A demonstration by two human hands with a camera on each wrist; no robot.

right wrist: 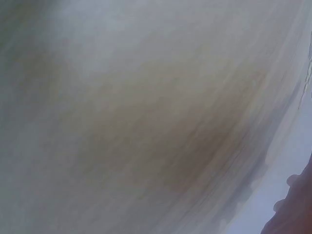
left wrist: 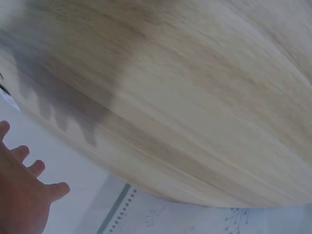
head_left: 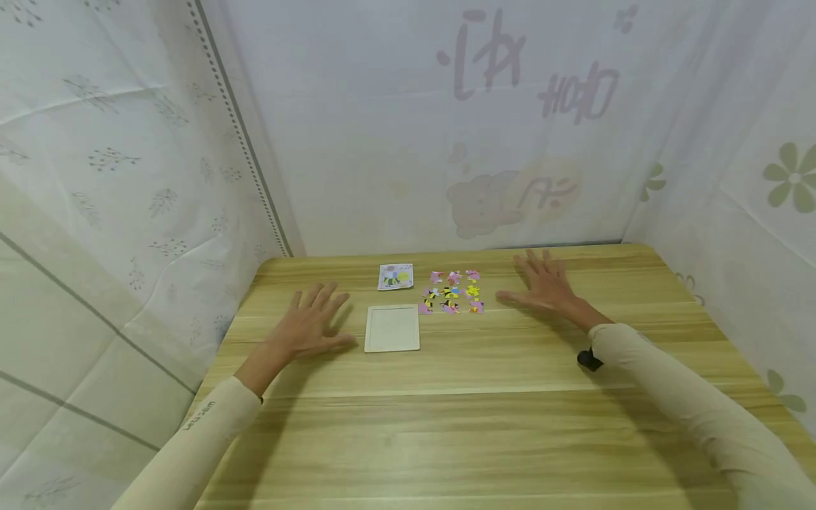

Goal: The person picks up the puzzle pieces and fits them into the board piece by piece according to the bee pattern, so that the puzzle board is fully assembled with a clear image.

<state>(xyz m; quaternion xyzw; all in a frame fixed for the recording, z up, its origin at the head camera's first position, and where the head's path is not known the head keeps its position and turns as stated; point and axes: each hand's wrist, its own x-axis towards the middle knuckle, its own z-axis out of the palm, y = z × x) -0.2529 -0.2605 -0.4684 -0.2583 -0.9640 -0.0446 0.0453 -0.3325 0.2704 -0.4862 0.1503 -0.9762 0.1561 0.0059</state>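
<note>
My left hand (head_left: 309, 326) is spread, fingers apart, just left of a pale square puzzle tray (head_left: 392, 329), and holds nothing. To the right of several loose jigsaw pieces (head_left: 451, 292), my right hand (head_left: 545, 285) is likewise spread and holds nothing. Pink, yellow and black-striped, the pieces lie apart in rough rows. Behind the tray rests a small picture card (head_left: 396, 277) showing a bee-like figure. In the left wrist view the left hand (left wrist: 24, 190) shows its splayed fingers at the lower left. Only a sliver of the right hand (right wrist: 295, 207) enters the right wrist view.
The wooden table (head_left: 395, 439) reaches back to a printed curtain (head_left: 382, 142). More patterned curtain hangs on the left and right sides. A black band piece (head_left: 589, 360) sits at the right wrist.
</note>
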